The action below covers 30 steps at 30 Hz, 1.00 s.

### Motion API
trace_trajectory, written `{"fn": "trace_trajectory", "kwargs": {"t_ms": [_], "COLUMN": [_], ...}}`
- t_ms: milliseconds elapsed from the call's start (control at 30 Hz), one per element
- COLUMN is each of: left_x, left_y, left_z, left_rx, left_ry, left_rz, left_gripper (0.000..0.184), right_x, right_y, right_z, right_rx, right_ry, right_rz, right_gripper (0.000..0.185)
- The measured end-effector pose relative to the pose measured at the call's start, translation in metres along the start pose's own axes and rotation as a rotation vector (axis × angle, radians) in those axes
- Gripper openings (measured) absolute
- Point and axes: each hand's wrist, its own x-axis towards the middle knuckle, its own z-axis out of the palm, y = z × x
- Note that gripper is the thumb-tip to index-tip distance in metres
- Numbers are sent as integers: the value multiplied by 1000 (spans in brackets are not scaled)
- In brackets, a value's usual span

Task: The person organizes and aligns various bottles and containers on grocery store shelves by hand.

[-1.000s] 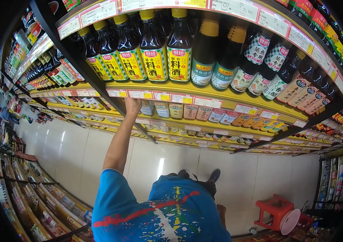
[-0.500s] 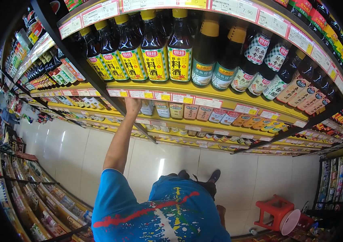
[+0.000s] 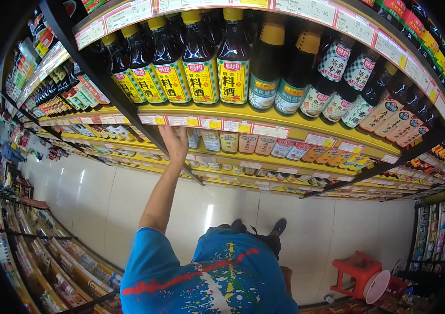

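Note:
My left hand (image 3: 175,143) reaches into the shelf level below the large bottles, at its left end beside the black upright. Its fingertips go behind the price-tag strip (image 3: 222,125), so whether they hold anything is hidden. Just right of it stands a row of bottles with pale labels (image 3: 229,143). Above the strip, dark cooking wine bottles (image 3: 197,78) with yellow caps and yellow labels stand upright in a row. At my right side only a small patch of skin shows beside the blue shirt (image 3: 254,282); the fingers of my right hand are hidden.
Dark sauce bottles (image 3: 291,94) and white-labelled bottles (image 3: 334,65) fill the shelf further right. A black shelf upright (image 3: 94,68) runs down near my left arm. On the tiled floor (image 3: 316,225), a red stool (image 3: 356,275) and a pink round item (image 3: 378,288) lie right of me.
My left hand has shifted slightly right and back, showing more of its back and fingers below the price strip. The bottles in view look unchanged.

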Motion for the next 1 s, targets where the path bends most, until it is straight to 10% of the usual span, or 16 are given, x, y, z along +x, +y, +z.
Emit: {"fn": "trace_trajectory", "kwargs": {"t_ms": [1000], "left_x": [-5], "left_y": [-23], "left_z": [55], "left_rx": [-100], "left_ry": [-355], "left_rz": [3], "left_gripper": [18], "right_x": [-1], "right_y": [17], "right_z": [21], "right_rx": [398], "right_ry": [144], "right_rz": [107], "right_gripper": [11]}}
